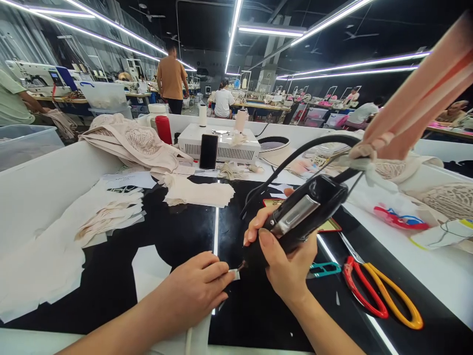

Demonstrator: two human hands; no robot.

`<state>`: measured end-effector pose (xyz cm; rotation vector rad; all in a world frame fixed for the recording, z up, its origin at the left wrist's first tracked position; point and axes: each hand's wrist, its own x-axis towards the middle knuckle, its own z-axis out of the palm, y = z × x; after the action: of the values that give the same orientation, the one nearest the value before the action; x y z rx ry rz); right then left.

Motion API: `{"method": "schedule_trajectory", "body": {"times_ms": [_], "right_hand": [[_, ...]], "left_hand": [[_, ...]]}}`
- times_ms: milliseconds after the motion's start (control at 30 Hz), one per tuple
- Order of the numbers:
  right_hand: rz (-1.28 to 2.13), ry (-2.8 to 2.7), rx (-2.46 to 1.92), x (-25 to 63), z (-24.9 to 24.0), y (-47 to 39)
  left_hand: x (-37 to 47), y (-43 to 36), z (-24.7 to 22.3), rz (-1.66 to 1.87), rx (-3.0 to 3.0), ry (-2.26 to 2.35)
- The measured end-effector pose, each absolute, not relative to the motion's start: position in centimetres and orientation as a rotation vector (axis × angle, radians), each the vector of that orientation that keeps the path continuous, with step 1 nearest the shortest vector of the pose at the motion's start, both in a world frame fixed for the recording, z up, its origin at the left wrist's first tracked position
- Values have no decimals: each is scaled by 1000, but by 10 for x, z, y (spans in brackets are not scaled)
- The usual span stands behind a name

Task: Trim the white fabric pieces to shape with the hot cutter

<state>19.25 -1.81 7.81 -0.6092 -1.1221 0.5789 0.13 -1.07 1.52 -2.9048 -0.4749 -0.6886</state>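
A black handheld tool point(301, 214) with a silver lever and a cable is gripped in my right hand point(286, 256), its dark tip pointing down and left. My left hand point(199, 283) pinches a small pale piece point(235, 274) right at that tip. White paper or fabric point(150, 268) lies on the black glossy surface point(177, 227) beside and under my left forearm. Right of my right hand are a teal thread snipper point(327, 269) and large scissors with one red and one orange handle point(395, 291).
Layered beige pieces point(107, 217) cover the left side. Farther back are folded beige fabric point(199, 192), a phone point(209, 152), a white vented box point(236, 143) and a red spool point(163, 129). Peach fabric hangs at upper right. People are in the background.
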Motion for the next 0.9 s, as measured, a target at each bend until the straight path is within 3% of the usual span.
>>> {"method": "schedule_trajectory", "body": {"times_ms": [567, 900], "right_hand": [[626, -1110, -617, 198, 77, -31], [587, -1117, -659, 198, 80, -32]], "left_hand": [[2, -12, 17, -690, -2965, -479], [0, -9, 13, -876, -3107, -668]]}}
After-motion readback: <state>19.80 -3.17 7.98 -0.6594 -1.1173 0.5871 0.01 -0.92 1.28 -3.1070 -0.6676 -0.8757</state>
